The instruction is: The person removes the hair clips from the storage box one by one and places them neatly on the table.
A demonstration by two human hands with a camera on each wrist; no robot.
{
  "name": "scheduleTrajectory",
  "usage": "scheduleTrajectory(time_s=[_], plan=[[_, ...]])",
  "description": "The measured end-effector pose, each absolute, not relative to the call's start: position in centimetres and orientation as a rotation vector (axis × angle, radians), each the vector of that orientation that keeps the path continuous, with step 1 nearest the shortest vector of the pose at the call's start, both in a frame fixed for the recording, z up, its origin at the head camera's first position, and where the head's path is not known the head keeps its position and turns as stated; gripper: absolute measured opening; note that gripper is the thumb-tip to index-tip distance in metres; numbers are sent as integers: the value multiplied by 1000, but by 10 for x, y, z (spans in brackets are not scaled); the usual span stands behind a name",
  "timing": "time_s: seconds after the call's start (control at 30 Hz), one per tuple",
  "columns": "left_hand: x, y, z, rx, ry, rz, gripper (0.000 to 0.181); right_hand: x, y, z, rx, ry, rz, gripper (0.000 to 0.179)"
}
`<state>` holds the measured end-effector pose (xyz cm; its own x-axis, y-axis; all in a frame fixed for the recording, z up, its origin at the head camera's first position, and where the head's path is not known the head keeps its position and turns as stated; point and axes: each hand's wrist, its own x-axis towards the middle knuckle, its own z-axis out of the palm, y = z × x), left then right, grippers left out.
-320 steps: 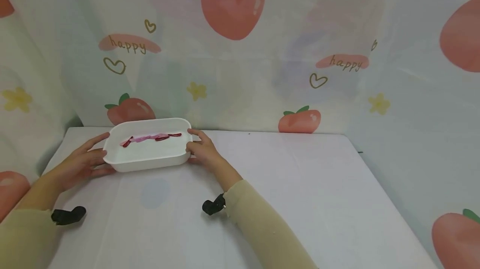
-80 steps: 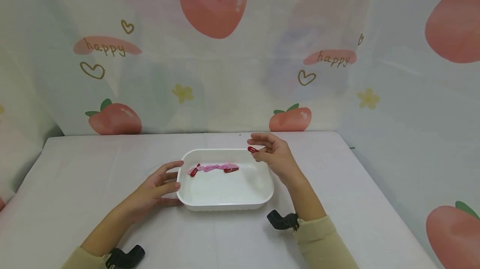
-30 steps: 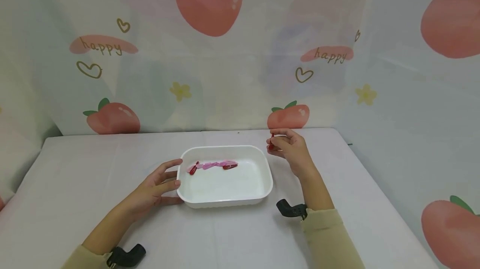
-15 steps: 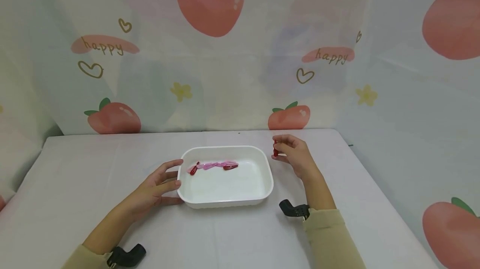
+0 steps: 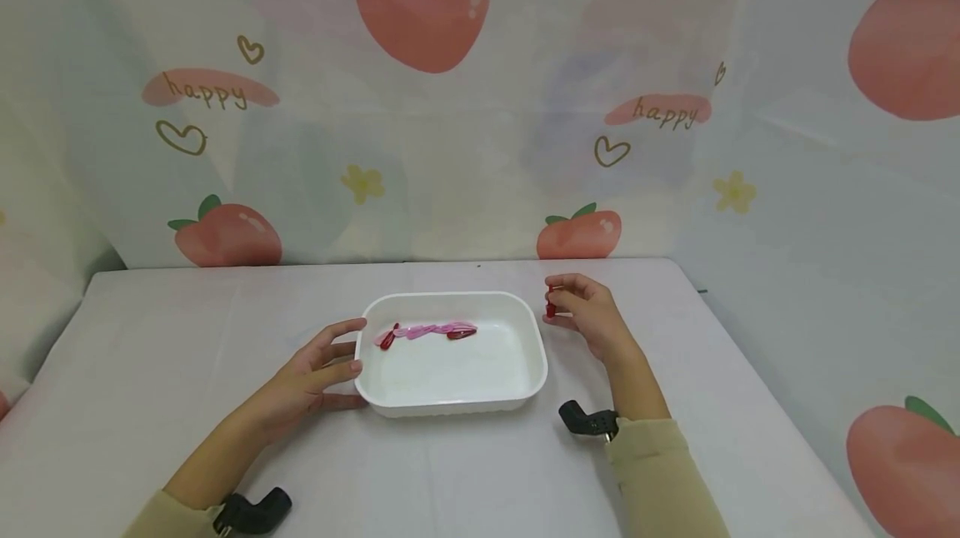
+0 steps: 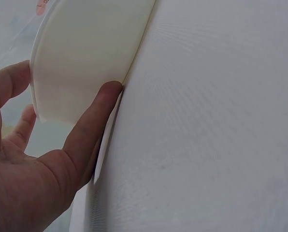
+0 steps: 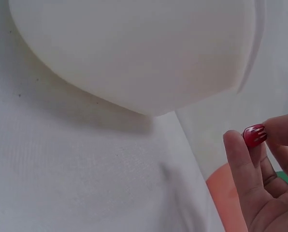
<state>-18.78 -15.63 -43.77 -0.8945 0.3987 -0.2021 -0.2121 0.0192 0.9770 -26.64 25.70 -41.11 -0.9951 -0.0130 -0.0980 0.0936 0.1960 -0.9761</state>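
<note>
A white oval-cornered tray [image 5: 480, 371] holds a row of pink hair clips [image 5: 423, 331], with one red clip [image 5: 387, 340] at the row's left and another red clip [image 5: 461, 334] at its right. Against the tray's left end rest the fairly straight, spread fingers of my left hand [image 5: 318, 367]; the left wrist view has them along its rim and side wall. Just right of the tray, my right hand [image 5: 588, 315] pinches a small glossy red hair clip [image 7: 254, 136] between thumb and fingertips. The clip stands upright in the head view, partly covered by the fingers.
The tray stands on a white-covered table [image 5: 420, 480]. Behind the table hangs a pale curtain [image 5: 450, 188] printed with peaches, hearts and yellow flowers. Each wrist carries a black camera mount, one left [image 5: 253, 513] and one right [image 5: 588, 421].
The tray has shifted right and nearer from where both hands held it. My right hand has a red clip from its row, has moved to the tray's right, and the clip has turned upright.
</note>
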Motion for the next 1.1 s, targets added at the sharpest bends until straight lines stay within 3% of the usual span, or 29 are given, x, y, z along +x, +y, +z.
scheduleTrajectory(time_s=[0.57,1.1], plan=[[-189,-156,-440,177,1892,1919,64,-267,260,-422,95,2442,-1835,34],[-185,-156,-436,221,1868,1931,67,-262,268,-424,127,2623,-1459,26]])
